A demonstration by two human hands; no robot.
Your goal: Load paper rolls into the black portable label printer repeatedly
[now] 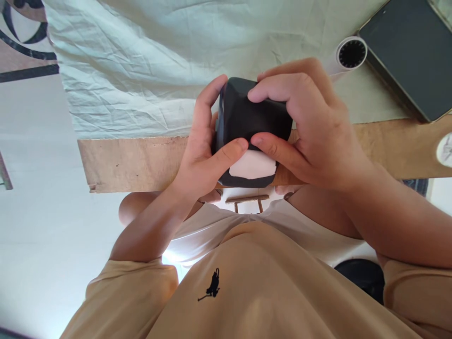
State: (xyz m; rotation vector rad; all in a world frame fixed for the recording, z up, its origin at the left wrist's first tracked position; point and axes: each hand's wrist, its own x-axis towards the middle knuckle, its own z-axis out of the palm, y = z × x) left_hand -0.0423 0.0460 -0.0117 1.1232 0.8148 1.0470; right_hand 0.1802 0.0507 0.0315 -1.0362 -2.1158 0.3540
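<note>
A black box-like thing (259, 115) with rounded corners is held between both hands over the table's front edge. On the side facing me it shows a white patch (252, 165); its exact kind I cannot make out. My left hand (206, 141) grips its left side, thumb across the front edge above the white patch and index finger up at the far left corner. My right hand (310, 122) is closed round the right part, with bent fingers on the top and the thumb at the front edge. The underside is hidden.
A wrinkled pale green cloth (141, 66) covers the table, leaving a bare wooden edge (130, 162) in front. To the right are a white cylinder with a dark round end (351, 52) and a dark tablet-like slab (409, 52). A round white object (445, 149) shows at the right border.
</note>
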